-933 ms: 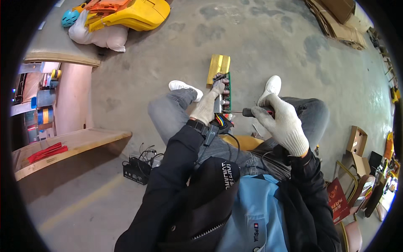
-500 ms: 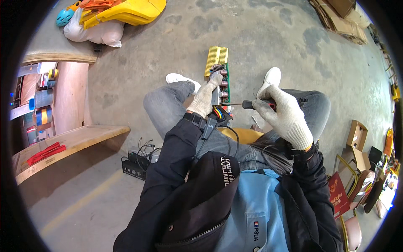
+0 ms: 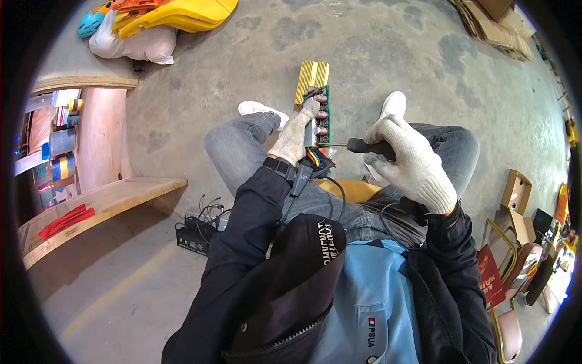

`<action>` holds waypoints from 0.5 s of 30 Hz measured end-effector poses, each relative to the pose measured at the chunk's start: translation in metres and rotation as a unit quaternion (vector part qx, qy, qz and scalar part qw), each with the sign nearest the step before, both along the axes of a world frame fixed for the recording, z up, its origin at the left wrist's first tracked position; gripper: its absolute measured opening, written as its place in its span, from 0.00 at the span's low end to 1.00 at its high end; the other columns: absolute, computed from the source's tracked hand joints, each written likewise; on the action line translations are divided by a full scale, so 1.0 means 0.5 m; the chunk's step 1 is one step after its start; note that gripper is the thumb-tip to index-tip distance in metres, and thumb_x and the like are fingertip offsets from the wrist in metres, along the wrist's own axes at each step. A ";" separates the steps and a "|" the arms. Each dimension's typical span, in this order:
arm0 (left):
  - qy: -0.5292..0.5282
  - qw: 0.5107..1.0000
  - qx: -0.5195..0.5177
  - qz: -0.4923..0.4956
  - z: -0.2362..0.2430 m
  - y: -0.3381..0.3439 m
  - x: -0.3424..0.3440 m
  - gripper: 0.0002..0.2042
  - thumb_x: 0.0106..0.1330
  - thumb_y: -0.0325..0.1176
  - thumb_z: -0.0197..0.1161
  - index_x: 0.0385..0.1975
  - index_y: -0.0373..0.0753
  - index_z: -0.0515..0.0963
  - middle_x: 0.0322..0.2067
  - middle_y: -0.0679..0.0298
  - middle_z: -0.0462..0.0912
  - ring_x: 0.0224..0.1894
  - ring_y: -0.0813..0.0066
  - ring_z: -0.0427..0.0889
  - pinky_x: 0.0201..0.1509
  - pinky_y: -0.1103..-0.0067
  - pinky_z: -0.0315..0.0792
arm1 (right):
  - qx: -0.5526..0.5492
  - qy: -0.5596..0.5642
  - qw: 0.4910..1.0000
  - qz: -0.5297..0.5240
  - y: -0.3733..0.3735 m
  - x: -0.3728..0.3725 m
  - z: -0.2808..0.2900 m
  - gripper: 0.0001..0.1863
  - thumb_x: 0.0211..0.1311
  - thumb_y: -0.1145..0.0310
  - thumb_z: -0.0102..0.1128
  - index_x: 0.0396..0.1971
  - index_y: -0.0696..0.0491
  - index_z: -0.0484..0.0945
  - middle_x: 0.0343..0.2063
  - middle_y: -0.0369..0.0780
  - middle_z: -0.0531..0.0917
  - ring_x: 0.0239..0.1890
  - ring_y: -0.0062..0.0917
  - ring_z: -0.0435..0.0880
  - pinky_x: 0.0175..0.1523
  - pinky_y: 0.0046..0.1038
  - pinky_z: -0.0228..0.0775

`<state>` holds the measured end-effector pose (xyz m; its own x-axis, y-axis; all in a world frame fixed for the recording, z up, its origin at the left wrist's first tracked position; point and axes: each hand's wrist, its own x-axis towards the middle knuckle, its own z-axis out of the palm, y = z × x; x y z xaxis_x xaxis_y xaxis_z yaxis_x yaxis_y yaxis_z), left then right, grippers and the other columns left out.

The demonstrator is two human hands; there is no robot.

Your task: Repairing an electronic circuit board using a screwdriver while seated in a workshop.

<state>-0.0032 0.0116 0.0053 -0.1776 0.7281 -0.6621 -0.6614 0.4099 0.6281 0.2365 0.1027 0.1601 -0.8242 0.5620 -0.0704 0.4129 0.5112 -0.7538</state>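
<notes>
My left hand [image 3: 296, 134], in a white knit glove, is closed on a circuit board [image 3: 328, 115] with a green edge, several dark cylindrical parts and a silver metal side. Right of it, my gloved right hand [image 3: 412, 161] grips the dark handle of a screwdriver [image 3: 364, 146]. The screwdriver's thin shaft points left, its tip at the near end of the board. Coloured wires [image 3: 313, 156] show below that end. A ribbed yellow metal housing [image 3: 313, 76] lies just beyond the board, partly behind it.
A yellow object [image 3: 348, 190] is between my legs. At left are a wooden shelf [image 3: 121, 197] with red items on it and a black box with cables [image 3: 193, 238]. Chairs and an open cardboard box [image 3: 515, 191] stand at right; flattened cardboard [image 3: 494, 30] lies far right.
The screwdriver's handle has turned in my right hand, and its red part no longer shows. Both hands and the board sit slightly higher in the picture.
</notes>
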 end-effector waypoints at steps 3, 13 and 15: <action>0.023 1.000 0.017 -0.009 0.014 -0.003 0.001 0.16 0.77 0.52 0.64 0.59 0.56 0.80 0.41 0.73 0.73 0.37 0.82 0.72 0.40 0.82 0.74 | 0.020 0.018 1.000 -0.002 0.003 0.003 -0.011 0.18 0.61 0.68 0.74 0.48 0.55 0.79 0.42 0.46 0.81 0.44 0.47 0.86 0.50 0.39 0.79; 0.053 0.998 0.029 -0.031 0.003 -0.004 -0.003 0.23 0.73 0.57 0.68 0.60 0.53 0.80 0.44 0.70 0.77 0.40 0.77 0.79 0.41 0.73 0.83 | -0.001 -0.033 0.995 -0.091 -0.009 -0.013 0.006 0.14 0.71 0.68 0.67 0.52 0.57 0.79 0.43 0.48 0.86 0.42 0.42 0.88 0.49 0.34 0.78; 0.033 0.999 0.028 -0.026 0.000 -0.005 -0.002 0.23 0.73 0.57 0.68 0.60 0.52 0.80 0.45 0.70 0.77 0.41 0.77 0.79 0.42 0.73 0.83 | 0.021 -0.022 0.996 -0.086 -0.011 -0.012 0.006 0.15 0.70 0.69 0.67 0.53 0.56 0.79 0.43 0.48 0.86 0.43 0.40 0.88 0.50 0.33 0.78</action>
